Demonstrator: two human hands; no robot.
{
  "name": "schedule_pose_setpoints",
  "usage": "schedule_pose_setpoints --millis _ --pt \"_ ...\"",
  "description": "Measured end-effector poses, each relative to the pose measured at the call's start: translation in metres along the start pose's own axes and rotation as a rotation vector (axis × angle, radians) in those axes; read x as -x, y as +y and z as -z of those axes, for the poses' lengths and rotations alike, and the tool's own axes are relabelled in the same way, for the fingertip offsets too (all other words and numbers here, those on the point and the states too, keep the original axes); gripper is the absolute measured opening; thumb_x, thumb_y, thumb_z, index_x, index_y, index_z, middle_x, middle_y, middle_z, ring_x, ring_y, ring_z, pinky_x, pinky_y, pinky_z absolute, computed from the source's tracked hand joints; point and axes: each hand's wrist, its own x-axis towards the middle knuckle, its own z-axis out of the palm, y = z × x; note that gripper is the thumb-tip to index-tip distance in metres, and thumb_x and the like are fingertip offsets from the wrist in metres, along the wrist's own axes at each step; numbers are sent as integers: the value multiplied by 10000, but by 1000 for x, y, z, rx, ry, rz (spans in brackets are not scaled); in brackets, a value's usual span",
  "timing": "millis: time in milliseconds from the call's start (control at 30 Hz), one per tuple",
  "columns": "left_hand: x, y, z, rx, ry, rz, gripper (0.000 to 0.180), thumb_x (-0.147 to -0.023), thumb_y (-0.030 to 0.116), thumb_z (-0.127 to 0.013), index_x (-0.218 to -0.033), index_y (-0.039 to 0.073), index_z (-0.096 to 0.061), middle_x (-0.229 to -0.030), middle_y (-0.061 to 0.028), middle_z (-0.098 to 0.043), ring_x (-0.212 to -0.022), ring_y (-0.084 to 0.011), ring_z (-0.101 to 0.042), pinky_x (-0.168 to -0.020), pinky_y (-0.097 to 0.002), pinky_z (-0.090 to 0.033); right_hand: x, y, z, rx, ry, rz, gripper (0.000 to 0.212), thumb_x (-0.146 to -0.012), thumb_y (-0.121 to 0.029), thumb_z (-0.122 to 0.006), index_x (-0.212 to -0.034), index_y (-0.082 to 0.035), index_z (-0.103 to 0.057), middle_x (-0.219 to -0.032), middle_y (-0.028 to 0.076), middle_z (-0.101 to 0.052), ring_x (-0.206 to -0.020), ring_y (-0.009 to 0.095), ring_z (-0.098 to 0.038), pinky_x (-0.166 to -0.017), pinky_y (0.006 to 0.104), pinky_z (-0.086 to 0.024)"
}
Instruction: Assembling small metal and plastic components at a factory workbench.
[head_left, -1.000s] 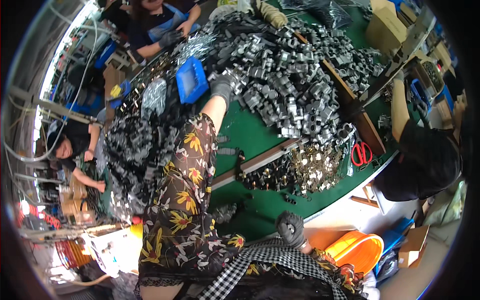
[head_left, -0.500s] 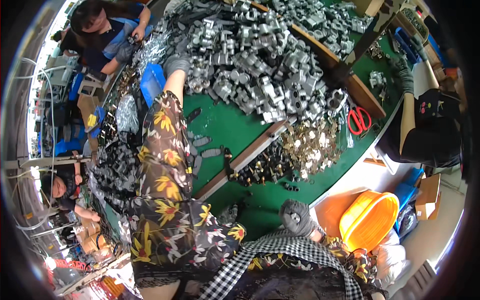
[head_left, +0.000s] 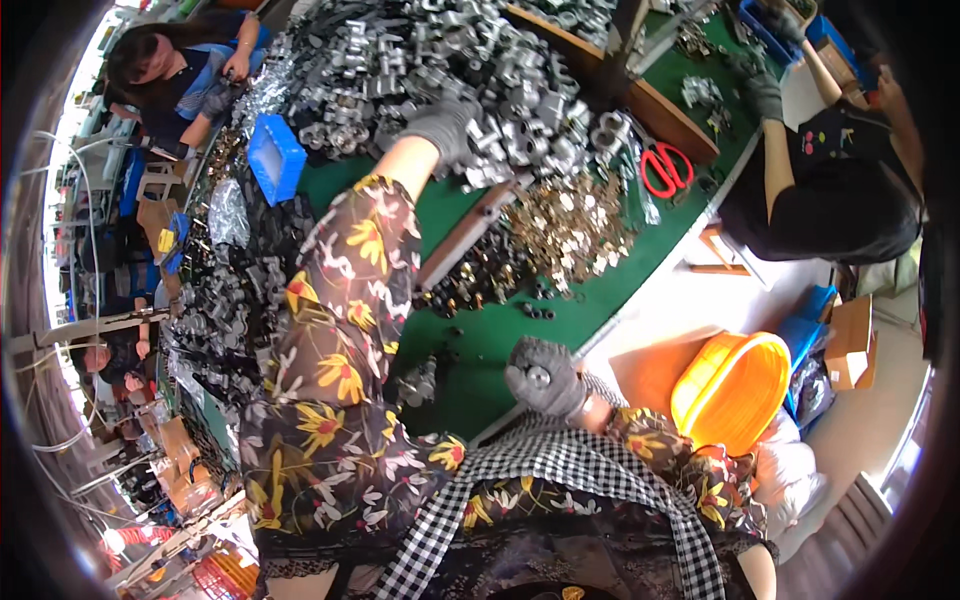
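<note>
Over the metal parts (head_left: 520, 90), left hand (head_left: 445, 125) reaches outstretched.

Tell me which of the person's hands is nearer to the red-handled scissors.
Left. The left hand reaches into the pile of grey metal parts, to the left of the scissors. The right hand stays at the near table edge, much farther away.

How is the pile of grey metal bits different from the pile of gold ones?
The grey metal parts make a far bigger heap, spread across the far side of the green table; the gold-coloured parts form a small heap nearer the person. The grey pieces look chunkier, the gold ones smaller. The left hand reaches into the grey heap, not the gold. Both lie loose on the table.
</note>
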Motion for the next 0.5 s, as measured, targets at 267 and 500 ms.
schedule_pose_setpoints --millis 267,500 --pt "135 -24 -19 1608 232 321 435 -789 304 -717 -1157 112 -585 -976 -158 -645 -878 -267 -634 -784 -441 -550 -9 13 57 -125 194 -483 207 -806 -201 -703 -751 -20 -618 -573 55 -587 -506 132 -541 -484 291 -428" --pt "344 92 -191 2785 51 257 342 -850 410 -605 -1008 108 -634 -942 -132 -657 -888 -285 -633 -875 -457 -497 -39 106 153 663 39 -436 161 -767 -138 -702 -906 -70 -660 -797 158 -665 -729 275 -645 -679 365 -509"
